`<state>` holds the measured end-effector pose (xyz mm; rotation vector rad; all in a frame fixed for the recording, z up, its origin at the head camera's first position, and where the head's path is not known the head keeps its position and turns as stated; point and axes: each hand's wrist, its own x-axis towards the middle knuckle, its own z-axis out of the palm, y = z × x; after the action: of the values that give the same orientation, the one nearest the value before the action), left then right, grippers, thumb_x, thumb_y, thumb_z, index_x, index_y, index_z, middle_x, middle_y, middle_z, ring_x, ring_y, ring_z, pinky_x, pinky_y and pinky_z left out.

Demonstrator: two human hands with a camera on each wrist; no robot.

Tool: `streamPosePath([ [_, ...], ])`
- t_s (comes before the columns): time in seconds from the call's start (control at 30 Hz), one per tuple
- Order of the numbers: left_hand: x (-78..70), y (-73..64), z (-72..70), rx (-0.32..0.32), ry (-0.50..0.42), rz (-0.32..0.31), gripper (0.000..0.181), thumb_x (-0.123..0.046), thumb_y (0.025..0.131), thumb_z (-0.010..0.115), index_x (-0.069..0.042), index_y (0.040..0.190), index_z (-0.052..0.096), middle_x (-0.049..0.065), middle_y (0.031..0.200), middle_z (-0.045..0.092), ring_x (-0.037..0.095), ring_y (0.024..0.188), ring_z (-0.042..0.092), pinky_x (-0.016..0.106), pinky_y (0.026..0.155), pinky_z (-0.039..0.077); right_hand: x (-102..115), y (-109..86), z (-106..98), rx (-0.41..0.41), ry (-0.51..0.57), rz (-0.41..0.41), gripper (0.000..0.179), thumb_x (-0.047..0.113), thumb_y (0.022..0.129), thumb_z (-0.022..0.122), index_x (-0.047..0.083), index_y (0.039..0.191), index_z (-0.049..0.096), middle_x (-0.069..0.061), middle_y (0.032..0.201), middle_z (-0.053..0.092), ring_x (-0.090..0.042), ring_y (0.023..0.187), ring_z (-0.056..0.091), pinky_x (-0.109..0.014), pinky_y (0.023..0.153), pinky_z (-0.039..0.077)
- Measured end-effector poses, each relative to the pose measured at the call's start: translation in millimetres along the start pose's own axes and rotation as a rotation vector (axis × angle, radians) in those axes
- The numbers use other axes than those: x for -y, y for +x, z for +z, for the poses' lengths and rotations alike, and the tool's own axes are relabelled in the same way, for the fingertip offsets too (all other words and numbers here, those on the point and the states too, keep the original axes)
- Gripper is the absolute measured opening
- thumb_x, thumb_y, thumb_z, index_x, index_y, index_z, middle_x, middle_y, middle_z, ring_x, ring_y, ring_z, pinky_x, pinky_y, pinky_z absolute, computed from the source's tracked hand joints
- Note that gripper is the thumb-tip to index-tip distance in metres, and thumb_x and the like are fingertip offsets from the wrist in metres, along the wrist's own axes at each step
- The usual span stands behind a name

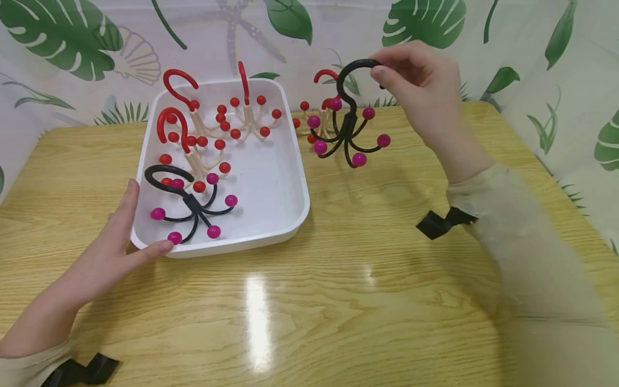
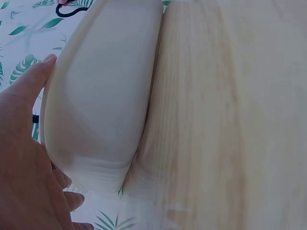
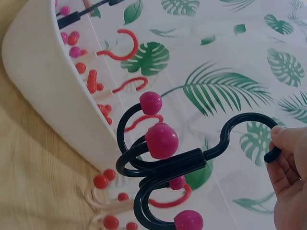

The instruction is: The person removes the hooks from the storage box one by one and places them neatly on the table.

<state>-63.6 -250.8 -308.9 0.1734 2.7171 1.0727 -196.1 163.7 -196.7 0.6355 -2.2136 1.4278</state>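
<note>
My right hand (image 1: pixel 418 88) pinches the end of the hook of a black multi-hook hanger (image 1: pixel 348 123) with magenta ball tips, to the right of a white tray (image 1: pixel 278 226). In the right wrist view the same black hanger (image 3: pixel 177 165) dangles from thumb and fingers. My left hand (image 1: pixel 113 239) lies against the tray's front left corner, thumb along the front rim and fingers along the left side. In the tray, close to that thumb, sits another black hanger (image 1: pixel 192 204). Behind it stand several beige hangers (image 1: pixel 249 115) with red hooks and red balls.
One more beige hanger with a red hook (image 1: pixel 325 75) stands on the wooden table (image 1: pixel 367 301) right of the tray, partly hidden behind the held hanger. A wall covering (image 1: pixel 333 32) with green leaf prints rises behind the table. Black straps hang at both sleeves.
</note>
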Motion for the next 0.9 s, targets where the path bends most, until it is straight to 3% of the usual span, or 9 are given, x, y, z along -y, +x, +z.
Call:
streamPosePath([
  [0.27, -0.4, -0.8, 0.1, 0.001, -0.009, -0.001, 0.101, -0.038, 0.083, 0.062, -0.035, 0.138, -0.023, -0.005, 0.149, -0.021, 0.031, 0.136, -0.014, 0.072, 0.094, 0.009, -27.1, 9.9, -20.4, -0.035, -0.125, 0.061, 0.018, 0.012, 0.085, 0.061, 0.004, 0.100, 0.068, 0.004, 0.088, 0.060, -0.012, 0.082, 0.055, -0.018, 0.078, 0.045],
  [0.47, -0.8, -0.9, -0.1, 0.001, -0.012, 0.007, 0.101, -0.037, 0.084, 0.062, -0.034, 0.139, -0.022, -0.006, 0.149, -0.021, 0.031, 0.136, -0.015, 0.071, 0.096, 0.005, -41.2, 16.7, -27.4, -0.047, -0.125, 0.135, 0.019, 0.015, 0.085, 0.061, 0.006, 0.101, 0.068, 0.006, 0.090, 0.059, -0.010, 0.084, 0.055, -0.018, 0.081, 0.044],
  [0.77, -0.8, -1.0, -0.1, -0.003, -0.005, 0.016, 0.100, -0.037, 0.084, 0.061, -0.032, 0.140, -0.022, -0.005, 0.149, -0.021, 0.033, 0.135, -0.017, 0.070, 0.096, -0.002, -66.0, 28.1, -30.7, -0.062, -0.075, 0.306, 0.020, 0.018, 0.084, 0.060, 0.010, 0.102, 0.066, 0.005, 0.091, 0.057, -0.009, 0.088, 0.053, -0.020, 0.083, 0.043],
  [0.9, -1.1, -0.8, -0.4, -0.001, -0.007, 0.004, 0.100, -0.038, 0.084, 0.061, -0.034, 0.139, -0.023, -0.005, 0.149, -0.021, 0.032, 0.136, -0.016, 0.071, 0.096, 0.001, -78.5, 33.5, -31.6, -0.087, -0.099, 0.345, 0.020, 0.020, 0.084, 0.060, 0.012, 0.101, 0.066, 0.007, 0.090, 0.057, -0.006, 0.087, 0.052, -0.020, 0.081, 0.040],
])
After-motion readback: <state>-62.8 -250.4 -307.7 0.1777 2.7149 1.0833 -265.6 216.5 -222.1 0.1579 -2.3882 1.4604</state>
